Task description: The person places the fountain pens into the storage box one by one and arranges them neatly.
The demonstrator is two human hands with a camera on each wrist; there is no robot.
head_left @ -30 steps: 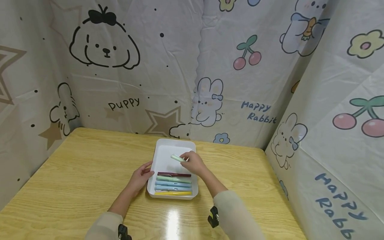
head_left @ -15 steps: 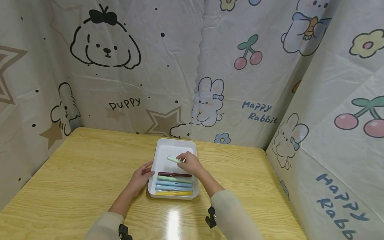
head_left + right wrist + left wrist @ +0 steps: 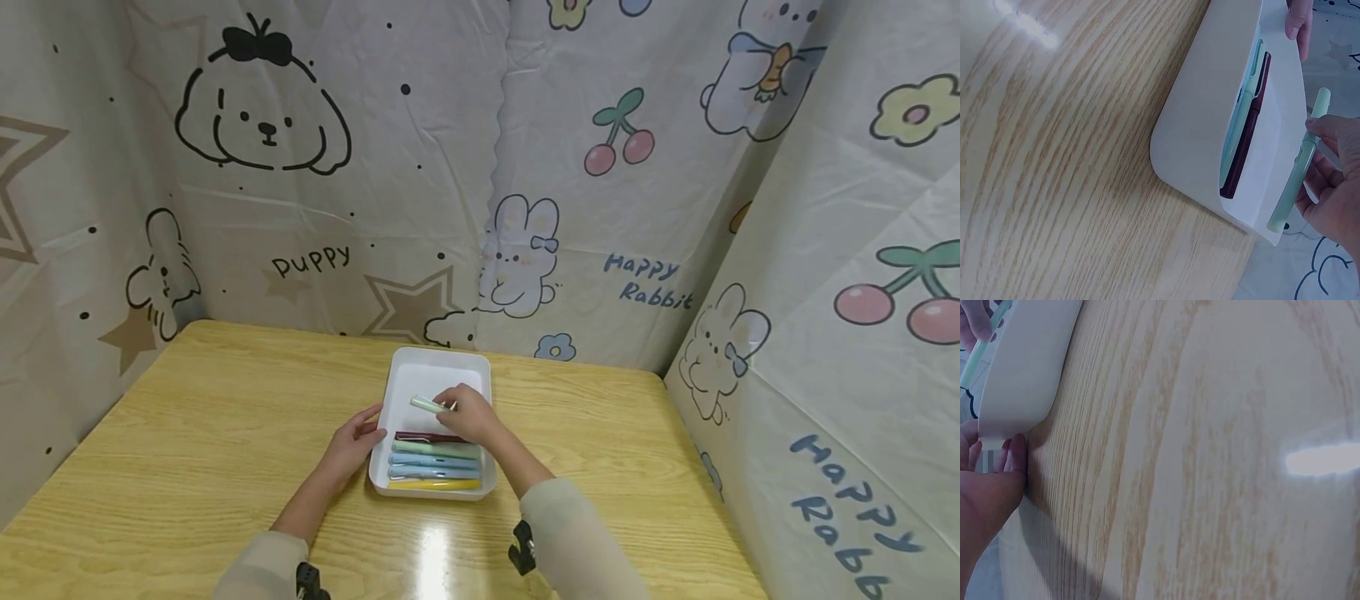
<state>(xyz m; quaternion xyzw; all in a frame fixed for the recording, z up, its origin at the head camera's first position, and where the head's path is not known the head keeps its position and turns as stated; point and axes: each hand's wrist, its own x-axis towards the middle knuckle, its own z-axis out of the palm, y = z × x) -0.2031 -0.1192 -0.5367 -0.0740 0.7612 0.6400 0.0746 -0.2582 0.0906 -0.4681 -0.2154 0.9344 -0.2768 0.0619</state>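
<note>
A pale mint-green pen [image 3: 424,404] is pinched between thumb and fingers of my right hand [image 3: 468,415], over the middle of a white tray [image 3: 438,371]. The right wrist view shows the same pen [image 3: 1298,175] whole, its clip side facing the thumb. Below it in the tray lie several pens side by side: a dark red pen [image 3: 420,437], a light green pen [image 3: 435,450], light blue ones, and a yellow pen [image 3: 435,484] nearest me. My left hand [image 3: 348,448] grips the tray's left wall, thumb at the rim and fingers low on the outside.
The tray stands on a light wood table [image 3: 247,392], close to its back edge. Patterned cloth [image 3: 420,183] hangs behind and along both sides. Glare [image 3: 432,550] shows on the tabletop in front.
My right hand has moved slightly left and toward me with the mint-green pen, now overlapping the dark red pen's right end. My left hand and the tray stay put.
</note>
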